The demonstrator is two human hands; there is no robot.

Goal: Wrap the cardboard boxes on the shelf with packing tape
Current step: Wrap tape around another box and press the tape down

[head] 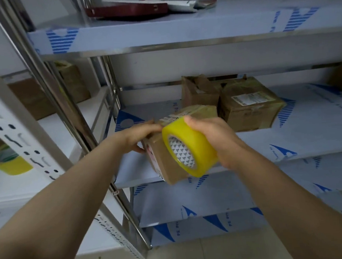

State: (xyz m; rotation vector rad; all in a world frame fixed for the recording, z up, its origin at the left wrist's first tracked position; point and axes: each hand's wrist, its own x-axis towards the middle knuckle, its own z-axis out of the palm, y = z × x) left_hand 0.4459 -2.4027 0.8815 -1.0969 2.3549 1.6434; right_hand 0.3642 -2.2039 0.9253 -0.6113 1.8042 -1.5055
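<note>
A small cardboard box (pixel 164 162) sits tilted at the front edge of the middle shelf (pixel 289 140), one corner past the edge. My left hand (pixel 140 135) grips its upper left side, fingers over the top and thumb on the near face. My right hand (pixel 218 140) holds a yellow roll of packing tape (pixel 190 148) against the box's right side. Two more taped cardboard boxes, a large one (pixel 250 104) and a smaller one (pixel 198 92), stand behind on the same shelf.
Steel uprights (pixel 79 120) divide this rack from a white shelf unit on the left, where another yellow tape roll (pixel 11 162) and brown boxes (pixel 32 99) sit. A dark red flat case (pixel 128 11) lies on the top shelf. Lower shelves and a tiled floor are below.
</note>
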